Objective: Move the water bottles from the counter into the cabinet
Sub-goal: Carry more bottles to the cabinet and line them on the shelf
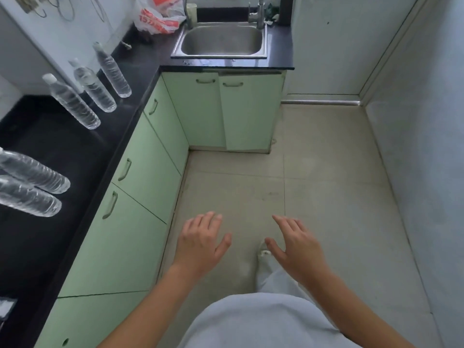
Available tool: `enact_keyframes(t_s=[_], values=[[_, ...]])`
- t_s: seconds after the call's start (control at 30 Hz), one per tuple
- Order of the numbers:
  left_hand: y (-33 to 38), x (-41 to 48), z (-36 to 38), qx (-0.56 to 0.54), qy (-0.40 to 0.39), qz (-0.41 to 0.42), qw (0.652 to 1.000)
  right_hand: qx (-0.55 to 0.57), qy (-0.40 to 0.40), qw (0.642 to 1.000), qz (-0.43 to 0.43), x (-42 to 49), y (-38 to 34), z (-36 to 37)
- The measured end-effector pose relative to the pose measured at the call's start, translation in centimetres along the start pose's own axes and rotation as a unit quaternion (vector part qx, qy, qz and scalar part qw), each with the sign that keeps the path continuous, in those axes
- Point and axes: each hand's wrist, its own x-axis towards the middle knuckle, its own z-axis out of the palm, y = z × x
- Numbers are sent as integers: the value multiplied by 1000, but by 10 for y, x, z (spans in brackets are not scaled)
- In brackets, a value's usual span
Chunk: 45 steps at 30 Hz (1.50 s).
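Several clear water bottles stand on the black counter (75, 156) at my left. Three are in a row farther off: one (71, 101), one (94, 87) and one (113, 70). Two more, one (35, 172) and one (29, 199), stand nearer, cut off by the left edge. The pale green cabinet doors (140, 177) below the counter are all closed. My left hand (200, 243) and my right hand (297, 249) hover over the floor, fingers spread, holding nothing, well right of the counter.
A steel sink (222, 40) with a tap sits in the far counter, above two closed green doors (226, 111). A red and white plastic bag (158, 16) lies beside the sink. Beige tiled floor (326, 184) stretches ahead, with walls at the right.
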Motion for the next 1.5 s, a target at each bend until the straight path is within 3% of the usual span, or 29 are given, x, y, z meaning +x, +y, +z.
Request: enact_keyframes(t_s=[0.33, 0.53, 0.7, 0.9, 1.27, 1.5], values=[[-52, 112, 10, 38, 11, -128, 991, 22, -42, 991, -124, 212, 6, 11], [-88, 126, -5, 44, 13, -277, 960, 25, -108, 956, -272, 316, -53, 23], [-132, 133, -8, 47, 9, -356, 933, 22, -142, 928, -345, 377, -109, 47], [-198, 168, -7, 34, 24, -395, 918, 12, -147, 924, -352, 438, -149, 68], [-313, 296, -14, 40, 79, -335, 938, 20, -136, 943, -302, 564, -189, 81], [-359, 343, -9, 56, 78, -427, 899, 26, -189, 917, -351, 665, -239, 107]])
